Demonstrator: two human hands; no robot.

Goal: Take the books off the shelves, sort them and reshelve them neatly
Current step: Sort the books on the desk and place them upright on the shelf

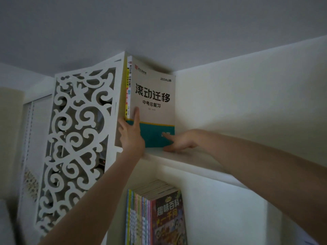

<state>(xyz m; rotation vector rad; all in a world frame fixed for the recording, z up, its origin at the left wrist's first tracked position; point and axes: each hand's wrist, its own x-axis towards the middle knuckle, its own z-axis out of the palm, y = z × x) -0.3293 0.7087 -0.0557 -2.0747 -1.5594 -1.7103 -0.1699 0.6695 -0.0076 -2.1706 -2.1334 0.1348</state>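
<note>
At far left stands the white carved side panel (77, 129) of the bookcase, its scrollwork cut clean through. Just inside it, the left grip (131, 134) reaches up to the left end of the top shelf (191, 160). Its thumb lies straight up the front cover and its fingers wrap to the spine side, so it pinches the lower corner of the workbook (154, 96).

That workbook, beige with bold black characters and a teal band at the foot, stands upright on the top shelf. It is pressed leftward against a couple of thinner books (129, 89), which sit between it and the side panel. The cover faces outward and to the right.

To the right, the right grip (178, 140) lies low on the shelf board with fingers stretched out and holding nothing. The fingertips touch the teal foot of the cover, and the hand's edge rests on the shelf.

Below, on the next shelf down, a row of colourful books (154, 214) stands packed upright.

This looks like reshelving: the workbook appears to be seated and squared against its neighbours, though it could equally be about to be lifted out. If it is being placed, the next move calls for pushing the foot flush to the back, checking it stands without leaning, then letting go with both hands.
</note>
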